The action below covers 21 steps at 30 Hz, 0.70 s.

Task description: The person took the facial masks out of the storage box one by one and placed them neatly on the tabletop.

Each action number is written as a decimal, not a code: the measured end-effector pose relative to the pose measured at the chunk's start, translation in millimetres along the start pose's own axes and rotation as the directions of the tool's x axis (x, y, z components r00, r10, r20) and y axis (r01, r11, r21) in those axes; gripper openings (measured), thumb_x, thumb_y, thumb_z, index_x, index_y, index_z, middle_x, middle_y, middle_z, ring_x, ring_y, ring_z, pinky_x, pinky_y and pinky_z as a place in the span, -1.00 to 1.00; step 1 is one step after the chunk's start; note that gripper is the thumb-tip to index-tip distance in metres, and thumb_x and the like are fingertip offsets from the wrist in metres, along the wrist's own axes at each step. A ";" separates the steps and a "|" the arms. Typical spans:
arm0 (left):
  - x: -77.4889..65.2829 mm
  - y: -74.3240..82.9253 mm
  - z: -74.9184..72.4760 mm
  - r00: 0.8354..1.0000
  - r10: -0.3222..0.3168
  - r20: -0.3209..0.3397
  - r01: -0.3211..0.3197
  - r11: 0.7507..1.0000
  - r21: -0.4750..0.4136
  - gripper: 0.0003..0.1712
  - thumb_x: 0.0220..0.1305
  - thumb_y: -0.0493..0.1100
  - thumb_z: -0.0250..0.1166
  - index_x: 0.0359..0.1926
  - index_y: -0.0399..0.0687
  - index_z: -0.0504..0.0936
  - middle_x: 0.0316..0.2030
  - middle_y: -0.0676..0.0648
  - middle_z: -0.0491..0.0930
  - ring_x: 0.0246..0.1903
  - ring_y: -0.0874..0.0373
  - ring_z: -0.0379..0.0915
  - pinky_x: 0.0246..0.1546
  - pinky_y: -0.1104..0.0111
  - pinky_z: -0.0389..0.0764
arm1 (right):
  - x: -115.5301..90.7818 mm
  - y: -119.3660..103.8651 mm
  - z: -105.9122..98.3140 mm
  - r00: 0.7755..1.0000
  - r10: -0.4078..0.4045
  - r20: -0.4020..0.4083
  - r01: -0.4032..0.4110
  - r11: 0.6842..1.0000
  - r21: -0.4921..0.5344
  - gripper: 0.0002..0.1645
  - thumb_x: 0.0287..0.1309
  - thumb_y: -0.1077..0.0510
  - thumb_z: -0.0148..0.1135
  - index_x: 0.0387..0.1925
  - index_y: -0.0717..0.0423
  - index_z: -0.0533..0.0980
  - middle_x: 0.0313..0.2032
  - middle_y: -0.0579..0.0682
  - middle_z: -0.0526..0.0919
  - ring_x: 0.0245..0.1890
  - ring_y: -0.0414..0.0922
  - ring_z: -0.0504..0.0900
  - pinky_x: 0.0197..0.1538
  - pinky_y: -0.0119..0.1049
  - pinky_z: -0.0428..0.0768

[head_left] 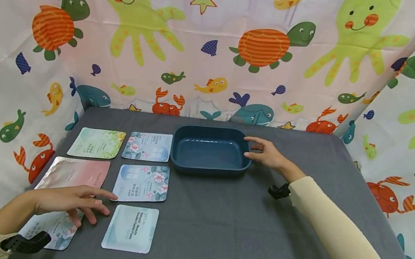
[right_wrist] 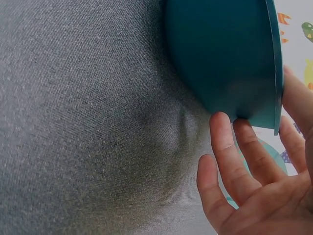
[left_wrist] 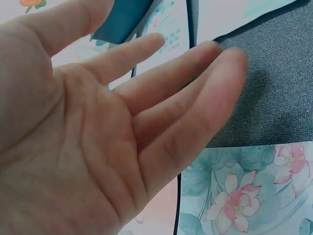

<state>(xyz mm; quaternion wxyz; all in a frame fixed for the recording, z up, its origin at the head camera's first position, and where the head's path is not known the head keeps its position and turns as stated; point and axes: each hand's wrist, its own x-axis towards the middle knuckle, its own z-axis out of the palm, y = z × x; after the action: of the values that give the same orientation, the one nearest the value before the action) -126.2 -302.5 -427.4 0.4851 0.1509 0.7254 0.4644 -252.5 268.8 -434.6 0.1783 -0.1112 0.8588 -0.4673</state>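
Note:
My left hand (head_left: pixel 70 202) hovers with extended, spread fingers over a pink packet (head_left: pixel 78 172) and a floral packet (head_left: pixel 48 229), both partly hidden beneath it. In the left wrist view, the palm (left_wrist: pixel 88 142) holds nothing. Its fingertips come near a pale blue floral packet (head_left: pixel 141 183); I cannot tell whether they touch. At the right end of a dark teal rectangular basin (head_left: pixel 208 172), my right hand (head_left: pixel 268 155) has its fingers loosely spread. The right wrist view shows fingertips (right_wrist: pixel 222 122) against the basin's outer wall (right_wrist: pixel 225 58).
A green packet (head_left: pixel 97 143) and another floral packet (head_left: pixel 147 146) lie left of the basin. Nearer the front is a small pale packet (head_left: pixel 130 228) with dark print. Grey cloth (head_left: pixel 217 238) covers the table, and a sea-animal curtain (head_left: pixel 212 30) surrounds it.

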 end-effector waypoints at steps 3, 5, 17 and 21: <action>-0.8 -0.8 -1.2 0.998 0.012 -0.068 -0.008 0.998 0.055 -0.38 0.60 0.00 -0.05 0.52 -0.20 0.17 0.26 -0.28 0.53 0.07 -0.06 0.58 -0.06 0.24 0.66 | 0.0 -0.2 -1.1 1.000 -0.008 -0.003 0.008 1.000 -0.014 -0.27 0.40 0.17 0.22 0.51 0.11 0.22 0.53 0.29 0.16 0.49 0.33 0.21 0.33 0.28 0.42; -0.2 -0.8 -3.4 0.994 0.022 -0.107 -0.014 0.997 0.074 -0.37 0.60 0.01 -0.06 0.52 -0.19 0.16 0.27 -0.30 0.51 0.12 -0.08 0.55 0.01 0.23 0.63 | 0.0 0.3 -2.3 1.000 -0.015 -0.006 0.015 0.999 -0.029 -0.28 0.40 0.17 0.22 0.50 0.13 0.23 0.53 0.28 0.17 0.48 0.33 0.22 0.34 0.27 0.42; 9.6 7.7 -14.8 0.950 0.056 -0.307 -0.025 0.994 0.103 -0.31 0.58 0.06 -0.03 0.54 -0.20 0.12 0.29 -0.34 0.51 0.16 -0.11 0.58 0.14 0.12 0.65 | -5.6 2.6 -1.3 1.000 -0.025 -0.017 0.023 0.996 -0.082 -0.29 0.42 0.09 0.20 0.48 0.21 0.24 0.47 0.36 0.25 0.46 0.34 0.26 0.33 0.28 0.42; 6.6 14.8 -16.9 0.936 0.077 -0.343 -0.044 0.994 0.104 -0.29 0.57 0.05 -0.01 0.54 -0.21 0.11 0.31 -0.37 0.49 0.17 -0.14 0.58 0.09 0.22 0.68 | -5.5 2.8 1.8 0.999 -0.027 -0.034 0.023 0.996 -0.090 -0.32 0.46 0.04 0.15 0.47 0.21 0.26 0.43 0.39 0.31 0.44 0.33 0.30 0.34 0.28 0.42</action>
<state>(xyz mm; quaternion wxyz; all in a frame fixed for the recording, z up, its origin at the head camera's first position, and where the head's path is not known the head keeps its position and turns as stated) -147.1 -299.3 -417.3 0.3277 0.1119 0.8155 0.4637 -246.8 270.9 -436.8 0.1521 -0.1215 0.8803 -0.4325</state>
